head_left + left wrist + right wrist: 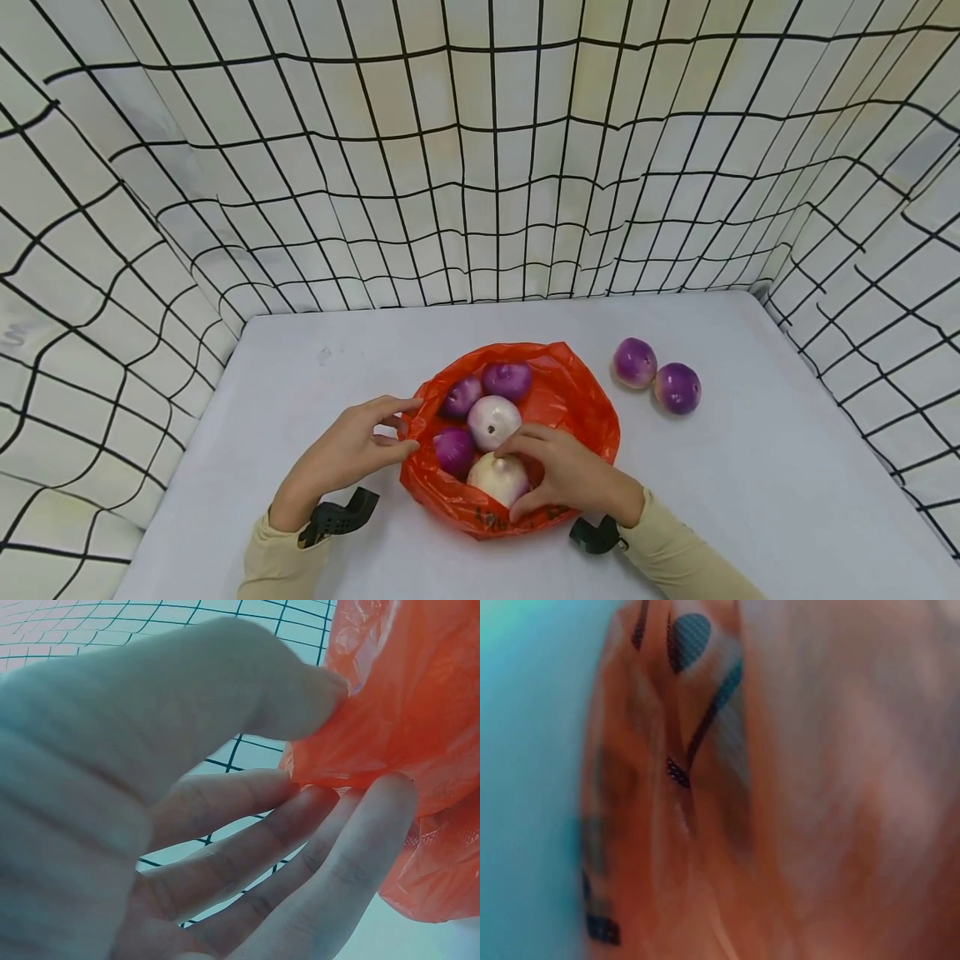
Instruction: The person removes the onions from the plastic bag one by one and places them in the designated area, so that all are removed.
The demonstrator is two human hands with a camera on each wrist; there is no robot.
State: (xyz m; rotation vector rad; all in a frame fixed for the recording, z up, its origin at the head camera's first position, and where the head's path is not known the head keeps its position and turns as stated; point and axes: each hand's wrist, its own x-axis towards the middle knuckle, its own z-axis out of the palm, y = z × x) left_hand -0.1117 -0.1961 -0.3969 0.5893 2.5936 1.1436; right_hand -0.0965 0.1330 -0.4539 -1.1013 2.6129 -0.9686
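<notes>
A red plastic bag (pixel 558 392), its mouth spread wide, lies on the table with several onions inside. My right hand (pixel 566 471) reaches into it and grips a pale onion (pixel 495 479) at the near side, thumb and fingers on either side of it. Behind that sits a white onion (pixel 493 422), with purple onions (pixel 453 452) around it. At the bag's left rim is my left hand (pixel 348 446), fingers and thumb spread apart and their tips touching the plastic. The left wrist view shows the thumb (pixel 300 697) against the red film. Blurred bag film fills much of the right wrist view.
Two more purple onions (pixel 678 388) lie side by side on the white table (pixel 750 483), right of the bag. Black netting (pixel 491 129) over pale walls encloses the table's back and sides. A black wrist mount (pixel 341 515) sits under each wrist.
</notes>
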